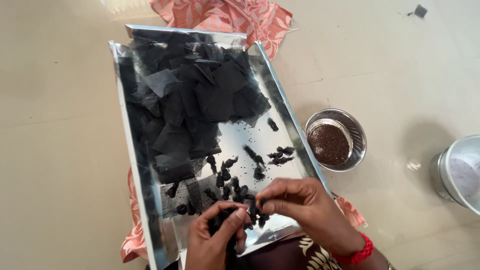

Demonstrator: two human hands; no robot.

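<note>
A shiny metal tray (287, 107) lies on my lap and holds a heap of black cloth squares (195, 100) at its far end. Several small tied black cloth bundles (235, 187) are scattered near its front. My left hand (212, 240) is closed around a small black cloth bundle (219, 221) at the tray's near edge. My right hand (305, 210), with a red thread band on the wrist, pinches the top of that same bundle between its fingertips.
A steel bowl (357, 135) of dark brown seeds stands on the floor right of the tray. A steel container (457, 172) sits at the right edge. Orange patterned fabric (230, 17) lies beyond the tray.
</note>
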